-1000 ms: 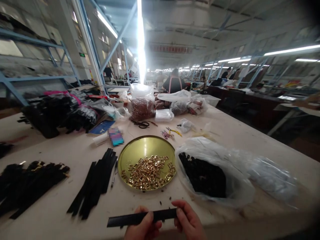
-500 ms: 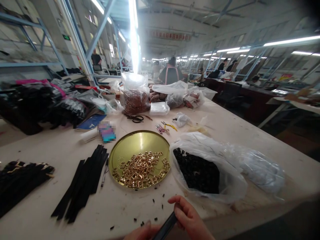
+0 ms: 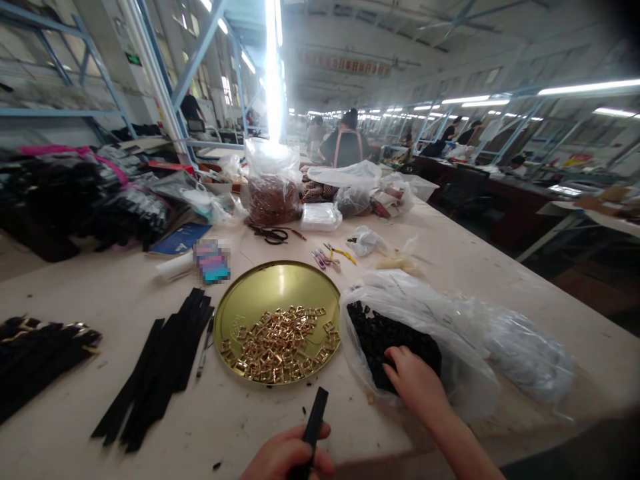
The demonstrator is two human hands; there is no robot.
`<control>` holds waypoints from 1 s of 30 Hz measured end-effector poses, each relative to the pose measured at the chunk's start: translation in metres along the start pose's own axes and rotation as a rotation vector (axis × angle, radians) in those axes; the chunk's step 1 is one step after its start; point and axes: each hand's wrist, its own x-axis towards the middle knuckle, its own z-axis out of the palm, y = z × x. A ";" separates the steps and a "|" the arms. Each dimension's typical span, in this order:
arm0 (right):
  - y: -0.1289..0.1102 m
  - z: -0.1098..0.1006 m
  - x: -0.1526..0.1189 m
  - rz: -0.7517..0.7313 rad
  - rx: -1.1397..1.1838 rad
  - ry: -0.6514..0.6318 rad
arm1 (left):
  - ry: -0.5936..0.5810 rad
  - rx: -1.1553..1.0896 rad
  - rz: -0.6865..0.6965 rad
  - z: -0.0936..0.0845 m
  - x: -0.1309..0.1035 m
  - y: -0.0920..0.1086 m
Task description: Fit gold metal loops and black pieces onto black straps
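— Two hands at work here; what is each one doing?

— The left hand is curled tight around the lower end of a flat black strap piece, which stands up out of the fist, tilted a little to the right, just in front of the round gold-coloured metal tray. The right hand reaches into the open clear plastic bag just right of the tray, its fingers down in the heap of small black pieces inside. Whether it has pinched any, I cannot tell: the fingertips are buried.

— And in the tray?

— A loose pile of small gold metal buckles lies in the near half; the far half is bare.

— What lies left of the tray?

— A bundle of long black straps lies flat on the pale worktable, with a thin pen between bundle and tray. Further left, well apart, another heap of black straps with gold ends.

— Beyond the tray?

— Black-handled scissors, small pink and yellow clips, and a clear bag of brown pieces standing upright. Past that, a person with back turned to the table.
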 end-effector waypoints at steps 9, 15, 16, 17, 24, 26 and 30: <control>0.002 -0.001 0.004 -0.080 -0.228 -0.006 | -0.021 -0.071 0.028 -0.003 -0.008 -0.003; -0.001 0.003 0.004 -0.112 -0.272 0.000 | 0.001 -0.099 0.020 -0.006 -0.013 -0.003; -0.001 0.004 0.005 -0.115 -0.272 0.000 | 0.009 -0.105 0.017 -0.005 -0.013 -0.003; 0.000 0.005 0.006 -0.117 -0.268 0.000 | 0.024 -0.113 0.017 -0.005 -0.014 -0.003; 0.015 0.002 0.008 -0.057 -0.156 0.076 | 0.153 -0.007 0.037 -0.010 -0.011 -0.003; 0.014 -0.003 0.003 0.000 -0.015 0.162 | 0.204 0.075 0.040 -0.009 -0.011 0.000; -0.014 -0.007 -0.020 0.147 0.670 0.137 | 0.242 0.233 0.033 0.000 -0.011 0.003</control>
